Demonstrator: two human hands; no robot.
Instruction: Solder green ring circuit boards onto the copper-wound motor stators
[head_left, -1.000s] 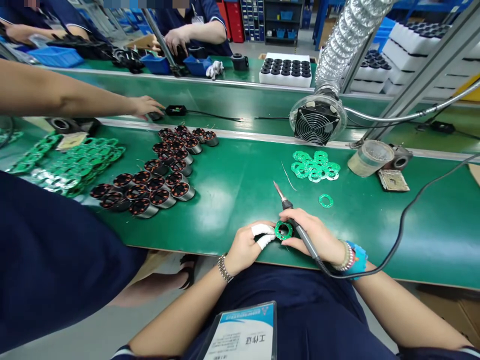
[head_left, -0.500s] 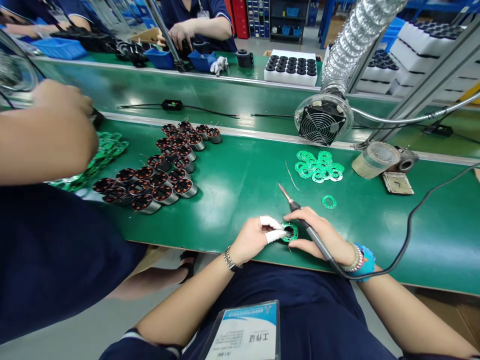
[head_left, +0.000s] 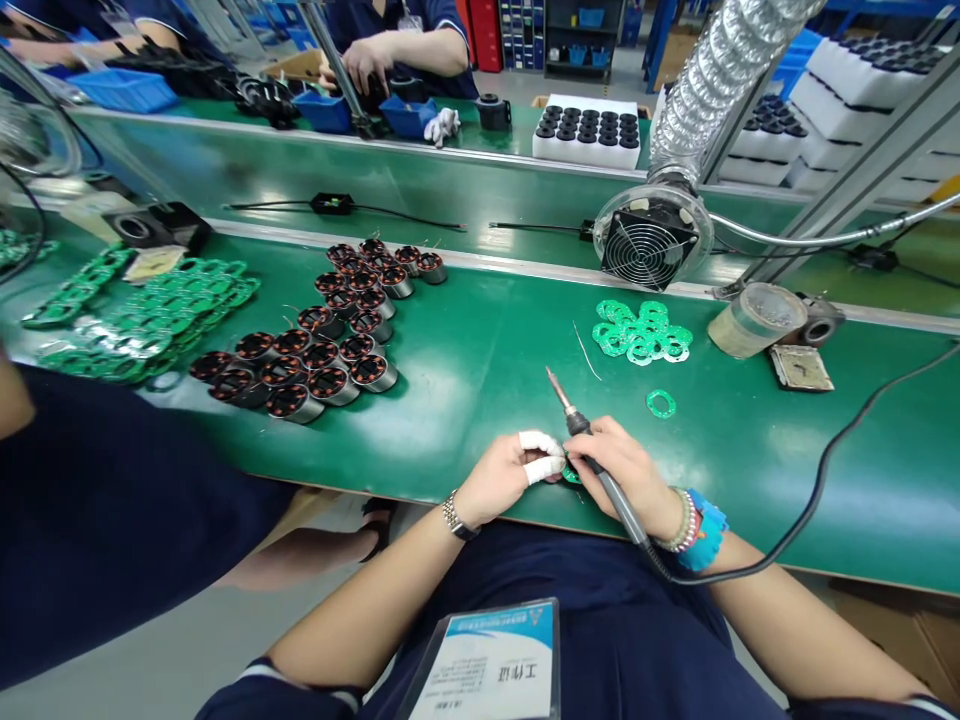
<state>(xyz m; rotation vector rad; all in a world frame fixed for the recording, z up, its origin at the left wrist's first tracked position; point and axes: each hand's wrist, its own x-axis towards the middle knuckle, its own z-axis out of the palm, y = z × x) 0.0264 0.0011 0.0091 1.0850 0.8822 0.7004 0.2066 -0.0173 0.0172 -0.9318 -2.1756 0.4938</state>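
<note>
My right hand (head_left: 619, 470) grips a black-handled soldering iron (head_left: 577, 423), its bare metal tip pointing up and left above the green bench mat (head_left: 480, 400). My left hand (head_left: 502, 478), with white wrappings on two fingers, holds a green ring-shaped circuit board (head_left: 571, 476) at its fingertips. Both hands nearly meet around that ring, hiding most of it and anything beneath it. The iron's tip is held clear of the ring. A black cable (head_left: 795, 480) runs from the iron's handle across the mat to the right.
Several wound motor stators (head_left: 300, 350) stand left of my hands, beyond them loose green boards (head_left: 150, 315). Green rings (head_left: 641, 335) lie ahead, one apart (head_left: 661, 403). A fume fan (head_left: 649, 240) with silver duct stands behind. A co-worker's dark torso (head_left: 112, 500) fills the left.
My hands have closed together over the green ring, covering most of it. The iron's tip has swung left. The co-worker's arm has withdrawn from the upper left.
</note>
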